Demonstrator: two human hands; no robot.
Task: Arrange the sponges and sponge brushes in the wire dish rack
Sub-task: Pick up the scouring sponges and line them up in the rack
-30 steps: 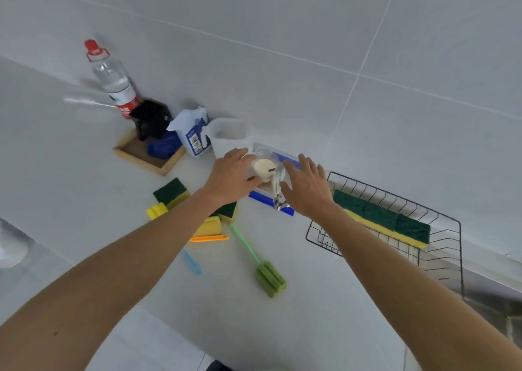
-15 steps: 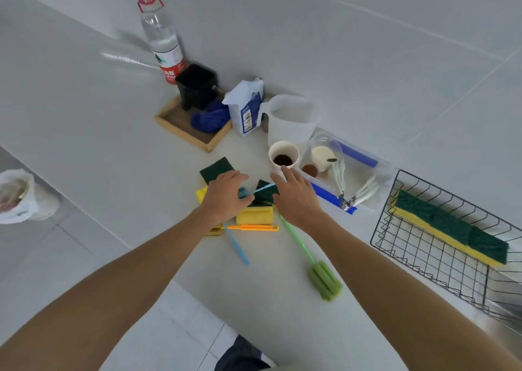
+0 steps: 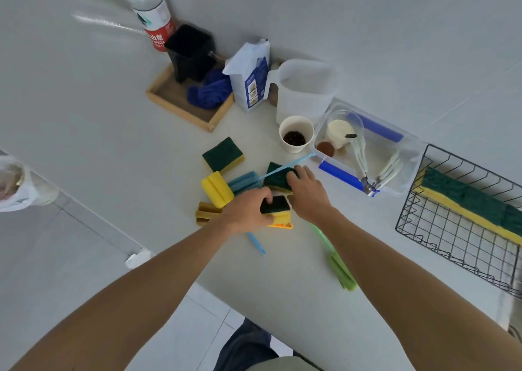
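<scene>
A pile of sponges and sponge brushes lies mid-counter. My left hand point(image 3: 248, 211) grips a yellow sponge with a green scouring top point(image 3: 278, 209). My right hand point(image 3: 309, 192) rests with its fingers on another green-topped sponge point(image 3: 275, 177) under a thin blue brush handle point(image 3: 285, 167). A third green-topped sponge point(image 3: 223, 154) sits further back. A yellow brush head point(image 3: 217, 189), a blue brush head point(image 3: 244, 181) and an olive one point(image 3: 204, 213) lie at left. A green sponge brush point(image 3: 343, 273) lies beside my right forearm. The black wire dish rack point(image 3: 423, 226) at right holds a row of green-and-yellow sponges point(image 3: 466, 201).
A clear plastic box point(image 3: 406, 170) with utensils and small cups stands between the pile and the rack. Behind are a white cup point(image 3: 296, 133), a white jug point(image 3: 306, 91), a blue-white carton point(image 3: 250, 76), a wooden tray point(image 3: 180, 105) with a black pot, and a water bottle point(image 3: 151, 9). The counter's front edge runs below my arms.
Both hands came back from the plastic box to the sponge pile. My left hand has closed on a sponge, and my right hand has settled on the sponge beside it.
</scene>
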